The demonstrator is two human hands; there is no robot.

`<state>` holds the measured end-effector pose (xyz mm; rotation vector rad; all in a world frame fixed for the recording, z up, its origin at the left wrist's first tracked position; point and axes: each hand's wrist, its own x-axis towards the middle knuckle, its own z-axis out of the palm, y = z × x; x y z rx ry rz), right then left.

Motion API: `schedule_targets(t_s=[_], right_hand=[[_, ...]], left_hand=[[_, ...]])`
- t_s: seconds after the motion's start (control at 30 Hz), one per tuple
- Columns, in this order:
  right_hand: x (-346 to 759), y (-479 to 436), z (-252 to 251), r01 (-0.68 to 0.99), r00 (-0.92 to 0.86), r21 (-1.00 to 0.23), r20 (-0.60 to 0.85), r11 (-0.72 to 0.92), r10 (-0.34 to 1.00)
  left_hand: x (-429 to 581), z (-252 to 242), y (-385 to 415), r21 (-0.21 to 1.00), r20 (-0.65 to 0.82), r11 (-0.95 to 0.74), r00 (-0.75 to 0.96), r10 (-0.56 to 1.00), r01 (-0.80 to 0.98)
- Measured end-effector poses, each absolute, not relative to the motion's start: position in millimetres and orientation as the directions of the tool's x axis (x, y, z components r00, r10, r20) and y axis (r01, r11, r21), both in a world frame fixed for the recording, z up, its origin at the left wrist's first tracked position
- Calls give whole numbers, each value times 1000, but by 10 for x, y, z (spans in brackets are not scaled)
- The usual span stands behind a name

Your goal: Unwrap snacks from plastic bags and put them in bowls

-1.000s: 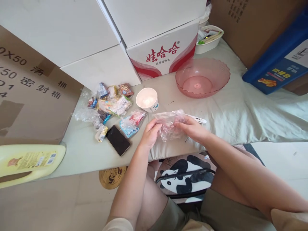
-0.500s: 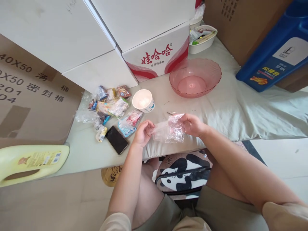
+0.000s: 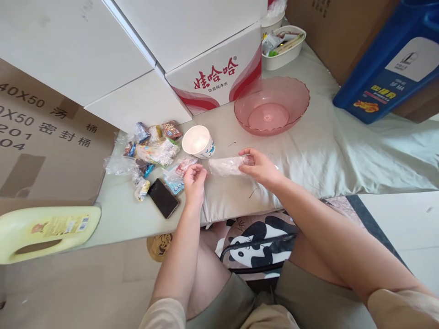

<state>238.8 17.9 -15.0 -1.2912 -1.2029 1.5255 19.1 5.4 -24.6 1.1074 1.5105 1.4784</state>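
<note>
My right hand [image 3: 258, 168] grips one end of a crumpled clear plastic bag [image 3: 224, 166], which stretches leftward just above the cloth. Something reddish-brown shows at the gripped end; I cannot make out what. Close to the bag's other end, my left hand [image 3: 195, 180] is closed with curled fingers, and whatever they hold is hidden. A white paper cup [image 3: 198, 141] with blue print stands just beyond the bag. Behind my left hand lie a blue and pink packet [image 3: 175, 178] and a dark phone [image 3: 163, 198].
Several small wrapped snacks [image 3: 156, 148] are heaped left of the cup. A pink scalloped bowl [image 3: 270, 121] stands back right, near a white tub [image 3: 283, 57] of odds and ends. Cartons [image 3: 212, 77], a blue jug [image 3: 384, 73] and a yellow jug [image 3: 78, 228] stand around the cloth-covered surface [image 3: 336, 160].
The plastic bag has gone from spread out between both hands to a narrow, gathered strip. My right hand has moved left and a little farther away. My left hand has shifted slightly left.
</note>
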Motion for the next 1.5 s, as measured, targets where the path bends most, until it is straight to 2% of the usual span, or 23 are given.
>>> schedule_targets(t_s=[0.1, 0.2, 0.27, 0.33, 0.4, 0.47, 0.6, 0.73, 0.97, 1.13, 1.2, 1.23, 1.3, 1.37, 1.43, 1.5], right_hand=[[2390, 135, -111, 81, -135, -990, -125, -114, 983], [2338, 73, -79, 42, -257, -998, 37, 49, 966], [2282, 43, -59, -78, -372, -996, 73, 47, 925], [2230, 37, -39, -189, -449, -981, 38, -53, 893], [2192, 59, -24, -250, -462, -953, -36, -169, 886], [2169, 104, -21, -261, -421, -927, -141, -269, 896], [2143, 196, -49, -164, -284, -915, -315, -369, 906], [2106, 213, -61, -93, -281, -939, -295, -332, 913], [2072, 174, -28, -74, -320, -949, -267, -305, 909], [2161, 171, -33, -83, -292, -955, -249, -284, 923], [2196, 168, -38, -89, -276, -957, -242, -276, 930], [2209, 168, -39, -92, -266, -957, -242, -275, 933], [2225, 173, -34, -100, -250, -955, -247, -279, 936], [2233, 186, -25, -106, -249, -953, -249, -282, 936], [2236, 207, -23, -111, -262, -952, -249, -285, 933], [2237, 233, -39, -116, -265, -949, -254, -292, 930]], left_hand=[[274, -312, 24, 959, 185, -98, -328, 926, 265], [409, -342, -13, 972, 127, -110, -68, 990, 210], [493, -342, -19, 985, 79, -93, 103, 992, 144], [530, -332, -5, 988, 49, -73, 169, 984, 138], [498, -326, 23, 983, 50, -68, 111, 993, 168], [398, -333, 54, 975, 95, -86, -35, 995, 207], [132, -363, 79, 959, 214, -147, -279, 936, 241], [-11, -325, 61, 954, 202, -111, -321, 925, 279], [-56, -132, 123, 864, 306, -62, -421, 854, 500], [-30, 212, 322, 689, 480, -96, -353, 803, 719], [-32, 457, 498, 556, 550, -117, -259, 794, 823], [-37, 588, 607, 451, 549, -121, -167, 819, 884], [-43, 825, 853, 183, 398, -158, 74, 914, 970], [-16, 975, 1102, -16, 184, -180, 180, 966, 983], [65, 1007, 1321, -155, 3, -213, 216, 976, 965], [194, 946, 1494, -231, -137, -241, 214, 967, 943]])
